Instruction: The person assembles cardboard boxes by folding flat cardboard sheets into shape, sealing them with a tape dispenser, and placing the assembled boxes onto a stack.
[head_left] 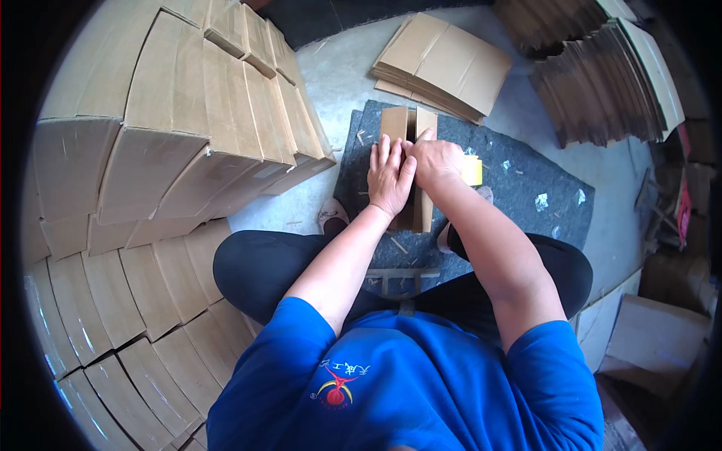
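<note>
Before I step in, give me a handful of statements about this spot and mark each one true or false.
1. The left grip touches the box. True.
2. The top of the box is fully shut. False: a dark gap shows in it.
3. Something yellow shows beside the right grip. True.
4. The mat is bright red. False: the mat is dark grey.
5. Flat cardboard lies piled beyond the box. True.
6. The sleeves are green. False: the sleeves are blue.
</note>
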Available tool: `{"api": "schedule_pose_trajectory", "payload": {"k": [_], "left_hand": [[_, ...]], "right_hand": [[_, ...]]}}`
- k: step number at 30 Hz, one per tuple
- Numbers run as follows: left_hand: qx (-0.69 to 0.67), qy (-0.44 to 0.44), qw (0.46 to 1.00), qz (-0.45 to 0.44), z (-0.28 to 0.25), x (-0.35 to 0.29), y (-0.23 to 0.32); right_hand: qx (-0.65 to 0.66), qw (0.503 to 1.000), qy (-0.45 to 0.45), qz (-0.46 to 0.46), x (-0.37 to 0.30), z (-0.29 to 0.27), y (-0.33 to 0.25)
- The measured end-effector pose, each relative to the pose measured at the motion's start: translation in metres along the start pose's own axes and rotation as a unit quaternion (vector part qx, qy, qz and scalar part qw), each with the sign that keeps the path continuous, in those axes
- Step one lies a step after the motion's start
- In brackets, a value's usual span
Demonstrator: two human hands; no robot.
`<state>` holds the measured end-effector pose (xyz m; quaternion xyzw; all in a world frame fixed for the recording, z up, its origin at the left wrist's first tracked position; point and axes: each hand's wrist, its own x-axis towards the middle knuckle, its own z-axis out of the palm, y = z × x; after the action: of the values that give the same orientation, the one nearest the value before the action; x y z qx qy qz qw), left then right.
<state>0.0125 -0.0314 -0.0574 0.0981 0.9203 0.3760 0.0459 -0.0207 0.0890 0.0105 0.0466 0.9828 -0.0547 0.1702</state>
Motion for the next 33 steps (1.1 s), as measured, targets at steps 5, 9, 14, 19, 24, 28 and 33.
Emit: {"api": "schedule_pose_trajectory", "payload": {"k": [5,9,14,19,24,28,33], "left_hand": [[0.143,-0.135,0.98,0.01,-0.025,-0.01,0.006],[0.201,-0.116,0.972,-0.032,-0.016,-0.013,0.017],[0.252,-0.077,0.965,0.005,-0.009,-0.014,0.003],[0.232,-0.033,0.972,0.024,0.0,-0.011,-0.006],[0.141,-0.006,0.989,0.043,0.001,-0.01,-0.012],[0.101,-0.023,0.995,-0.004,0.0,-0.011,-0.007],[0.102,-0.033,0.993,-0.04,0.001,-0.013,-0.003]], "right_hand": [[0.005,0.995,-0.083,-0.062,0.007,-0.008,0.032],[-0.012,0.997,-0.073,-0.037,-0.016,0.012,0.022],[-0.018,0.996,-0.057,-0.066,-0.052,0.04,0.035],[-0.009,0.987,-0.125,-0.096,-0.095,0.039,0.023],[0.037,0.989,-0.131,-0.051,-0.095,0.033,0.028],[0.052,0.99,-0.122,-0.041,-0.092,0.038,0.032],[0.056,0.988,-0.14,-0.034,-0.091,0.037,0.033]]}}
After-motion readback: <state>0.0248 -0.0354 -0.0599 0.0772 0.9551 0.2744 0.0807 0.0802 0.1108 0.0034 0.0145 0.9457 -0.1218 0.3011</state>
